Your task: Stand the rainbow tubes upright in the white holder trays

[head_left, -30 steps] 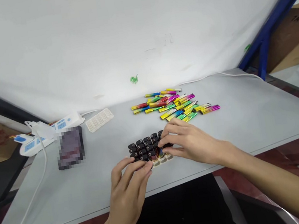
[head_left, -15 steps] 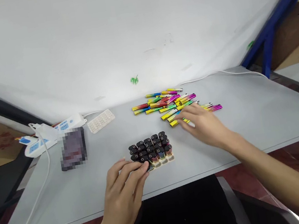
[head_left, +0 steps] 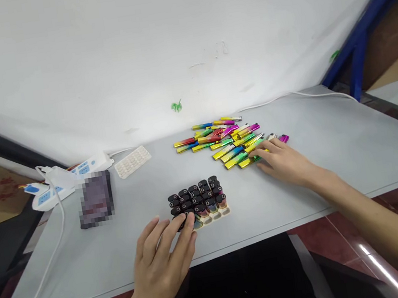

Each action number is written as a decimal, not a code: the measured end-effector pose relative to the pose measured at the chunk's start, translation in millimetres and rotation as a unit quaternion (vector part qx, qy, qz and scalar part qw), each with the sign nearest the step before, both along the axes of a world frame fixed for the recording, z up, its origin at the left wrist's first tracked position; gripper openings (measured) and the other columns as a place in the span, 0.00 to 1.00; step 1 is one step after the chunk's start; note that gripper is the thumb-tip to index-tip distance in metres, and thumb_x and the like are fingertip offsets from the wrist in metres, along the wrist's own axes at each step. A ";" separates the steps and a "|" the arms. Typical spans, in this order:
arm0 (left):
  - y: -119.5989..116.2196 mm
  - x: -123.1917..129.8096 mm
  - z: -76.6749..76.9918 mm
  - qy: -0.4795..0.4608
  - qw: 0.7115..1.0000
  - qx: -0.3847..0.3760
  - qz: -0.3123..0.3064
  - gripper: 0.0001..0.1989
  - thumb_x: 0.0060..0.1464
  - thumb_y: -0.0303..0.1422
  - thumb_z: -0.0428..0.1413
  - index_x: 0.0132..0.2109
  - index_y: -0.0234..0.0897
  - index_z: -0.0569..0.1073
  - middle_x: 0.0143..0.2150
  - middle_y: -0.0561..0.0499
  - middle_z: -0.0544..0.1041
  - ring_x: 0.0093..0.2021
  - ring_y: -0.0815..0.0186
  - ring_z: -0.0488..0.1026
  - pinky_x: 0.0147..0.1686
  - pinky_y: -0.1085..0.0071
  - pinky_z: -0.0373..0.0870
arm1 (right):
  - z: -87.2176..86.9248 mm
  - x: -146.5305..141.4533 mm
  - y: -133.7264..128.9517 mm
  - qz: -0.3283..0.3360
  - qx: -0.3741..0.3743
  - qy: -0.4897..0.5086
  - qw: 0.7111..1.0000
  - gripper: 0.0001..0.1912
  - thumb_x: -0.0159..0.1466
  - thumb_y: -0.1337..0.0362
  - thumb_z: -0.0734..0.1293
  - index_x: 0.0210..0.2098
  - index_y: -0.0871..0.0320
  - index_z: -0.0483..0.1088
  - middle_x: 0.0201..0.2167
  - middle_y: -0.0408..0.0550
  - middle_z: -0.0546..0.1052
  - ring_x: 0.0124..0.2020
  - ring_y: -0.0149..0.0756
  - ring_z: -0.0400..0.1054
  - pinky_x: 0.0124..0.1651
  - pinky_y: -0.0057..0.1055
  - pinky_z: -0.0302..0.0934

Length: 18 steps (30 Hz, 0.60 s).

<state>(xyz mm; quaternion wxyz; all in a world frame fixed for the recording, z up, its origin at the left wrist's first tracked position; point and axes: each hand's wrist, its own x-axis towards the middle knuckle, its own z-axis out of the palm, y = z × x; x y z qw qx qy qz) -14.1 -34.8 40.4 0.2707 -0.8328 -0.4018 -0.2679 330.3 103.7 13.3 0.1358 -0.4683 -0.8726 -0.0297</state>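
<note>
A pale tray (head_left: 227,211) on the table holds rows of upright shiny tubes with black caps (head_left: 196,200); several slots along its front edge hold no tube. My left hand (head_left: 166,255) lies at the tray's front left corner, fingers stretched and fingertips touching the black caps there. To the right and farther back, my right hand (head_left: 284,159) reaches over the near right side of a pile of glossy multicoloured tubes (head_left: 226,142). Its fingers are apart and bent down onto the tubes, with the thumb beside the nearest one. Some tubes are hidden under that hand.
A second pale tray (head_left: 133,162) lies at the back left. Beside it are a white power strip (head_left: 90,165) with cables and a dark, pixelated pouch-like object (head_left: 95,199). A white wall (head_left: 131,54) rises behind the table (head_left: 353,144); a blue metal post (head_left: 355,66) stands at right.
My right hand has moved right over the pile, uncovering yellow-ended tubes at its near side. My left hand has shifted slightly left, still at the tray. The view has moved a little.
</note>
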 end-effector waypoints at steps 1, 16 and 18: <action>0.2 1.0 4.0 -0.013 1.000 -0.010 0.004 0.24 0.52 0.24 0.65 0.56 0.37 0.74 0.44 0.45 0.80 0.45 0.58 0.72 0.53 0.55 0.71 | 0.7 1.0 -2.5 0.011 -0.008 0.005 1.000 0.16 0.66 0.68 0.62 0.51 0.59 0.74 0.46 0.58 0.74 0.47 0.50 0.66 0.51 0.50 0.64; 188.9 151.2 42.9 0.200 0.881 -0.427 -0.037 0.11 0.58 0.34 0.61 0.45 0.33 0.75 0.45 0.42 0.79 0.46 0.55 0.77 0.39 0.66 0.71 | 12.7 9.0 -39.3 -0.062 -0.118 0.371 0.919 0.13 0.67 0.55 0.66 0.47 0.54 0.74 0.41 0.50 0.78 0.36 0.38 0.72 0.38 0.35 0.67; 191.7 159.5 35.7 0.207 0.877 -0.431 -0.036 0.12 0.56 0.32 0.62 0.46 0.32 0.74 0.45 0.40 0.79 0.47 0.54 0.77 0.40 0.66 0.71 | 18.1 9.1 -46.5 -0.061 -0.132 0.372 0.917 0.14 0.67 0.54 0.66 0.47 0.54 0.75 0.41 0.50 0.79 0.36 0.38 0.72 0.36 0.34 0.67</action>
